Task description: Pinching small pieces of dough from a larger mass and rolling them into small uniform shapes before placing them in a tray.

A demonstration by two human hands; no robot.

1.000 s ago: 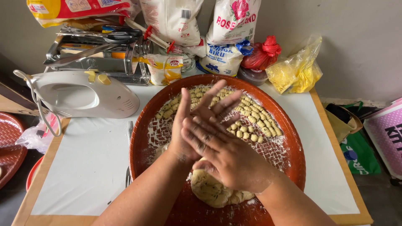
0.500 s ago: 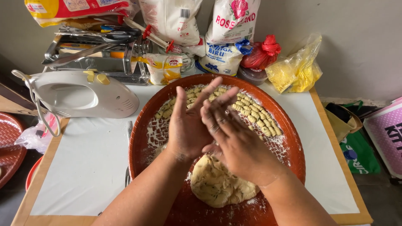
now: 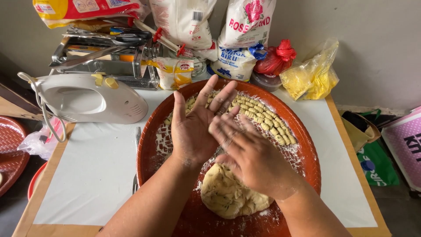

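- The left hand (image 3: 193,127) is held palm up above the round red-brown tray (image 3: 151,149), with the fingers spread apart and straight.
- The right hand (image 3: 250,153) lies palm down, its fingers crossing the edge of the left palm; the two hands are pressed together there.
- If a small piece of dough is between the palms, I cannot tell, because the right hand hides that place.
- The dough lump (image 3: 230,197), pale yellow with small dark specks, rests on the near part of the tray, just under the right wrist.
- Rows of small dough pieces (image 3: 267,120) lie on the far side of the tray, on a dusting of white flour.
- The tray stands on a white sheet (image 3: 96,175) that covers the table.
- To the left of the tray lies a white hand mixer (image 3: 92,98) on its side.
- Behind it stands a metal pasta machine (image 3: 105,57), and along the wall there are flour bags (image 3: 245,30) and a yellow plastic bag (image 3: 311,77).
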